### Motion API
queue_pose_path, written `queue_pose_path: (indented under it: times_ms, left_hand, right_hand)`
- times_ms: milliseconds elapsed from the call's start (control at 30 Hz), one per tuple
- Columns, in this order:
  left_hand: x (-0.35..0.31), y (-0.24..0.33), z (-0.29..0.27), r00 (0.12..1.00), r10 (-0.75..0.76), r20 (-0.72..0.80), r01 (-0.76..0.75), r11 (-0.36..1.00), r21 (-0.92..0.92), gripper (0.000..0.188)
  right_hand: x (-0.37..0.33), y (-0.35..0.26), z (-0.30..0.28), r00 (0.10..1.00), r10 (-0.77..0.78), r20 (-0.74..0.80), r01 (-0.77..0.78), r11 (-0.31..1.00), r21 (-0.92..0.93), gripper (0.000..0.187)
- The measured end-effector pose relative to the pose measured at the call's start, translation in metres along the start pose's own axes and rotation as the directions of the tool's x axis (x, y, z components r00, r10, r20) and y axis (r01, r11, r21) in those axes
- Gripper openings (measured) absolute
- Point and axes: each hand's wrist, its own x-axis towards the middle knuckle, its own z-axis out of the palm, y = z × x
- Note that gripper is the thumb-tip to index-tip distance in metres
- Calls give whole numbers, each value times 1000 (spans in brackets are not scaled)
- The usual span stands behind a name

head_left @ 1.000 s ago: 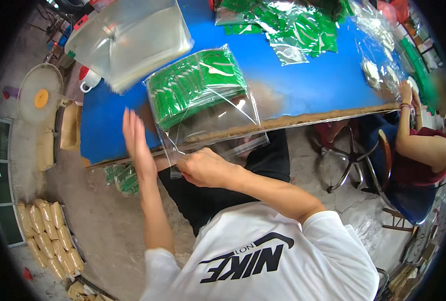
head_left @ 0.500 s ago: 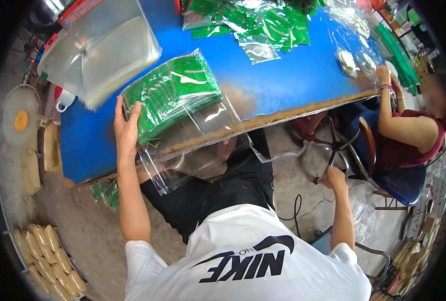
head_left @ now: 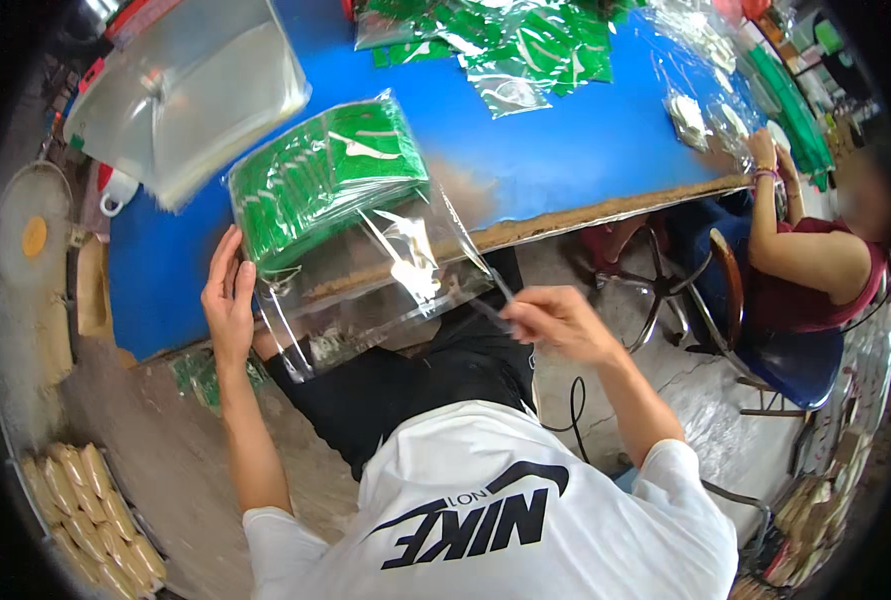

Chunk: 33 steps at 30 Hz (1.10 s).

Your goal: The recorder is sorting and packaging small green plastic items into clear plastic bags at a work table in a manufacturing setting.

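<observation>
A clear plastic bag [head_left: 370,290] holds a stack of green packets [head_left: 330,170] at the blue table's front edge. Its loose lower end hangs over the edge above my lap. My left hand [head_left: 230,305] is at the bag's left side, open, fingers stretched up and thumb apart; whether it touches the plastic I cannot tell. At the bag's right corner, my right hand [head_left: 563,325] is closed in a pinch on a thin clear plastic strip [head_left: 502,290], slightly blurred. Part of the strip is hidden behind the fingers.
A pile of flat clear bags [head_left: 200,90] lies at the back left beside a white mug [head_left: 115,190]. More green packets [head_left: 535,50] are heaped at the far side. A co-worker [head_left: 815,240] sits at right, hands at small white packets. A chair [head_left: 725,290] stands between us.
My right hand has come in from the far right to the bag's corner. My left hand has slid slightly down and left, its fingers no longer over the stack's edge.
</observation>
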Motion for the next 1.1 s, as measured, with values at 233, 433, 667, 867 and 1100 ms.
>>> queue_pose_path:
  times_ms: [233, 433, 667, 867, 1100]
  left_hand:
    - [-24, -25, -6, 971, 19, -239, -14, 1000, 24, 26]
    - [-54, -1, -2, 893, 396, -217, -227, 809, 542, 26]
    - [-86, -9, -5, 879, 476, 27, -407, 719, 564, 34]
    - [-85, 2, -8, 827, 555, 87, -476, 610, 634, 28]
    - [-65, 18, -8, 874, 477, -89, -394, 804, 444, 12]
  right_hand:
    - [-83, 118, -153, 773, 464, -433, -631, 630, -452, 32]
    - [-30, 27, -62, 898, -223, -378, -111, 719, -686, 22]
    - [67, -26, 23, 657, -726, 205, 572, 302, -763, 31]
    - [83, -22, 23, 565, -758, 325, 634, 148, -759, 31]
    - [99, -47, 15, 539, -829, 148, 674, 319, -666, 19]
